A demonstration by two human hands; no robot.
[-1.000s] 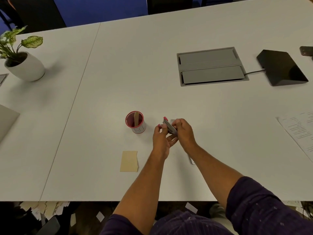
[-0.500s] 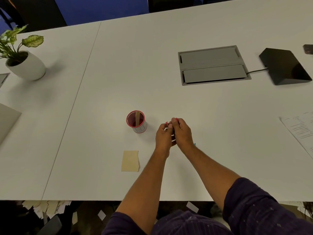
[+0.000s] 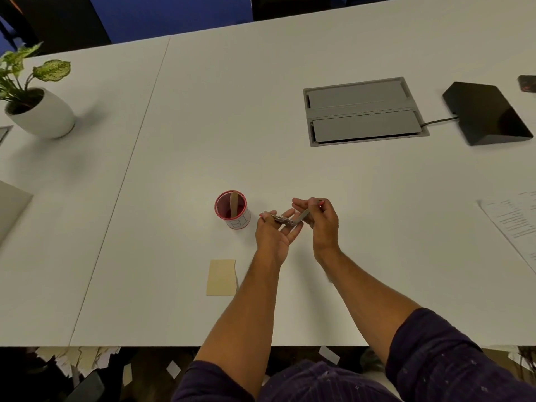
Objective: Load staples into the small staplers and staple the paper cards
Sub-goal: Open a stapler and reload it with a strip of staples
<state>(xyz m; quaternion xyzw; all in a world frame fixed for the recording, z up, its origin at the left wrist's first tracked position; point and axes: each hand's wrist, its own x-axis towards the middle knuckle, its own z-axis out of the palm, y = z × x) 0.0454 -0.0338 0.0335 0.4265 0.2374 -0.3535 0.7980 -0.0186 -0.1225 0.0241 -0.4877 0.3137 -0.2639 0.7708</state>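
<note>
A small stapler [image 3: 293,218] with a red tip is swung open into two arms above the table's middle. My left hand [image 3: 274,232] holds its lower arm from beneath between thumb and fingers. My right hand [image 3: 322,220] grips the raised upper arm, whose red end shows by my fingertips. A tan paper card [image 3: 221,277] lies flat on the table to the lower left of my hands. Whether staples sit in the stapler is too small to tell.
A red-rimmed cup [image 3: 233,209] holding a flat wooden stick stands just left of my hands. A grey cable hatch [image 3: 362,111] and a black wedge device [image 3: 484,113] lie at the back right, printed sheets [image 3: 516,219] at the right edge, a potted plant [image 3: 34,103] far left.
The stapler was held closed between both hands close together. My hands have drawn apart and the stapler now hangs open in two arms.
</note>
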